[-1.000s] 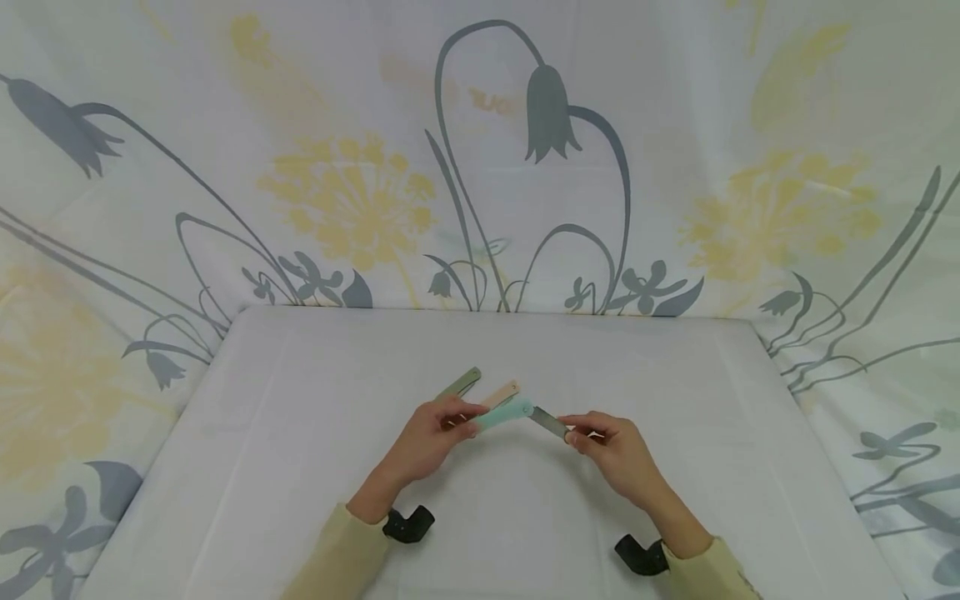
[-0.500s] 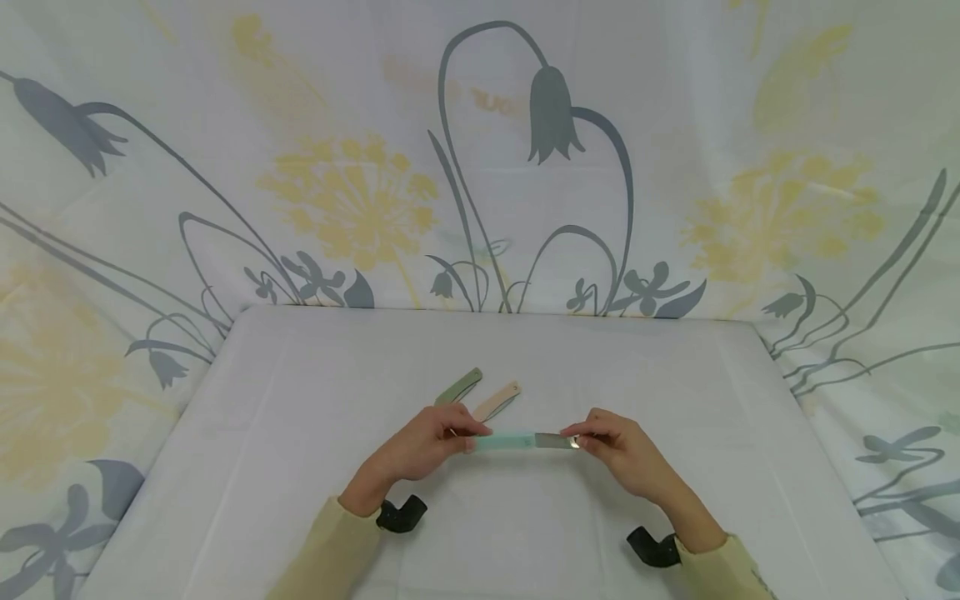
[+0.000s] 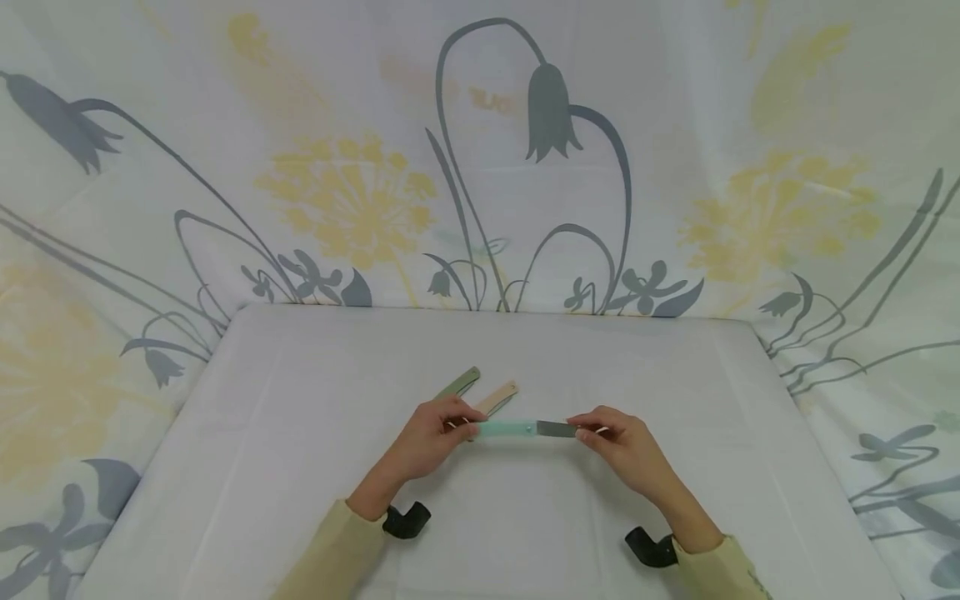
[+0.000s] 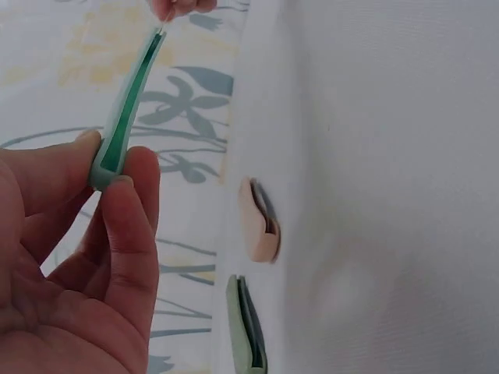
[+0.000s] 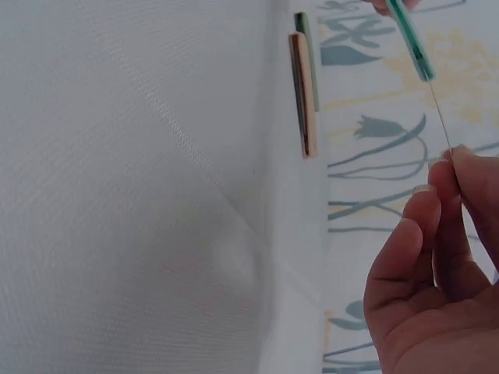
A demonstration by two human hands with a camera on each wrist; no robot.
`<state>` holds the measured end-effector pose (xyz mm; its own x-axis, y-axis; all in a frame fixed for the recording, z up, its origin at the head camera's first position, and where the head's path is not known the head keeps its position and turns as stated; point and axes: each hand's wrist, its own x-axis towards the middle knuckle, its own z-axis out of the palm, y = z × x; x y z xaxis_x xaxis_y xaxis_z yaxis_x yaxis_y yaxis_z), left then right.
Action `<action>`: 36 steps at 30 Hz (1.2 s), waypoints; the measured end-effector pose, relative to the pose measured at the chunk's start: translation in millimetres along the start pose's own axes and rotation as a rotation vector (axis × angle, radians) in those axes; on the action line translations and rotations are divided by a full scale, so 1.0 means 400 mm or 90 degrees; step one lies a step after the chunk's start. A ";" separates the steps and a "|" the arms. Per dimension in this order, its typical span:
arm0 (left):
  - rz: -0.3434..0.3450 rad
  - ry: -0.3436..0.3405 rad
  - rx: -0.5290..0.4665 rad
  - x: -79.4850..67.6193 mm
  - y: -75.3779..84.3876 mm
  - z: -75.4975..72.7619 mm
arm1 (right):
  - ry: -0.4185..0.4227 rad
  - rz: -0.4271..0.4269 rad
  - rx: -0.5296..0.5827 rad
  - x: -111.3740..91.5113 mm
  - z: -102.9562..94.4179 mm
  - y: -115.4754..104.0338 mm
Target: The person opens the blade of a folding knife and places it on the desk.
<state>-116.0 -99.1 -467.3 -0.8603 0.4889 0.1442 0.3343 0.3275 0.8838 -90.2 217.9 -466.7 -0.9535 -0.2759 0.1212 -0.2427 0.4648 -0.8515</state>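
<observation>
Above the white table, both hands hold a mint folding tool [image 3: 506, 428] with a slotted handle and a thin flat metal blade [image 3: 557, 429]. My left hand [image 3: 431, 437] pinches the handle's end between thumb and fingers; the handle's open slot [image 4: 129, 109] shows in the left wrist view. The blade's far end is pinched by my right hand [image 3: 626, 450], whose fingertips hide its tip. Blade and handle lie nearly in one straight line. Just beyond the left hand, a peach folding tool [image 3: 498, 396] and a sage-green one [image 3: 457, 382] lie folded on the table.
The white-covered table [image 3: 675, 375] reaches back to a floral cloth [image 3: 480, 167] that hangs behind and along both sides. Black curved wrist mounts [image 3: 407, 521] stick out at both cuffs.
One second ago handle and blade met at a bent angle; the right hand has swung the blade into line with the handle. Since half a second ago both hands have shifted slightly.
</observation>
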 end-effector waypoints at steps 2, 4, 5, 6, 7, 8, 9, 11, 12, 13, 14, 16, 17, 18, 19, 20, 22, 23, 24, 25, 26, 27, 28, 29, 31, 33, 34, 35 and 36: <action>-0.017 -0.003 -0.004 0.002 -0.001 0.006 | 0.011 0.031 -0.008 0.000 -0.002 0.005; -0.029 -0.013 -0.003 0.010 -0.004 0.013 | 0.022 0.074 -0.001 0.001 -0.006 0.011; -0.032 -0.019 -0.002 0.015 -0.006 0.017 | 0.026 0.095 0.000 0.002 -0.009 0.016; -0.035 -0.025 -0.003 0.020 -0.009 0.021 | 0.031 0.118 0.000 0.003 -0.013 0.021; -0.038 -0.030 -0.005 0.027 -0.011 0.026 | 0.035 0.140 0.001 0.005 -0.017 0.026; -0.042 -0.032 -0.004 0.034 -0.014 0.032 | 0.041 0.159 -0.006 0.008 -0.022 0.033; -0.047 -0.031 -0.003 0.042 -0.017 0.039 | 0.047 0.174 -0.015 0.009 -0.028 0.039; -0.054 -0.023 -0.002 0.059 -0.022 0.055 | 0.057 0.188 -0.046 0.010 -0.040 0.053; -0.057 -0.015 -0.005 0.067 -0.024 0.065 | 0.063 0.197 -0.057 0.011 -0.046 0.061; -0.059 -0.006 -0.007 0.076 -0.028 0.076 | 0.067 0.204 -0.066 0.009 -0.052 0.067; -0.061 0.003 -0.010 0.084 -0.029 0.086 | 0.071 0.211 -0.076 0.008 -0.059 0.073; -0.066 0.020 -0.022 0.100 -0.031 0.109 | 0.077 0.223 -0.092 0.004 -0.072 0.082; -0.075 0.026 -0.025 0.108 -0.029 0.119 | 0.079 0.234 -0.096 0.002 -0.079 0.085; -0.083 0.031 -0.025 0.115 -0.027 0.131 | 0.078 0.241 -0.101 0.000 -0.087 0.088; -0.090 0.034 -0.024 0.122 -0.028 0.142 | 0.077 0.247 -0.108 -0.002 -0.094 0.091; -0.096 0.035 -0.021 0.128 -0.028 0.152 | 0.076 0.251 -0.116 -0.005 -0.101 0.092; -0.102 0.034 -0.011 0.140 -0.031 0.173 | 0.072 0.257 -0.139 -0.009 -0.113 0.097; -0.105 0.032 -0.007 0.145 -0.032 0.182 | 0.068 0.261 -0.147 -0.011 -0.119 0.101; -0.106 0.031 -0.004 0.149 -0.034 0.190 | 0.061 0.264 -0.153 -0.013 -0.124 0.104; -0.109 0.027 -0.001 0.153 -0.038 0.198 | 0.057 0.266 -0.162 -0.015 -0.127 0.107; -0.111 0.027 0.000 0.155 -0.039 0.204 | 0.052 0.265 -0.168 -0.016 -0.130 0.109; -0.117 0.026 -0.001 0.157 -0.041 0.209 | 0.049 0.267 -0.174 -0.017 -0.133 0.113; -0.126 0.025 -0.001 0.159 -0.041 0.215 | 0.045 0.268 -0.177 -0.019 -0.135 0.116; -0.132 0.027 -0.002 0.161 -0.044 0.220 | 0.044 0.270 -0.181 -0.020 -0.136 0.118; -0.143 0.030 -0.002 0.163 -0.049 0.229 | 0.043 0.271 -0.186 -0.022 -0.139 0.122; -0.152 0.033 -0.002 0.165 -0.051 0.234 | 0.046 0.275 -0.191 -0.023 -0.140 0.125; -0.154 0.034 -0.004 0.166 -0.052 0.235 | 0.047 0.277 -0.193 -0.023 -0.140 0.126; -0.156 0.035 -0.004 0.166 -0.052 0.236 | 0.048 0.281 -0.193 -0.023 -0.139 0.126; -0.157 0.034 -0.003 0.167 -0.051 0.236 | 0.049 0.284 -0.194 -0.024 -0.138 0.127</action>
<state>-143.9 3.1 -517.5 -0.9349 0.3509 -0.0526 0.1101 0.4278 0.8971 -103.4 290.7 -482.9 -0.9833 0.0608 -0.1715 0.1585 0.7490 -0.6433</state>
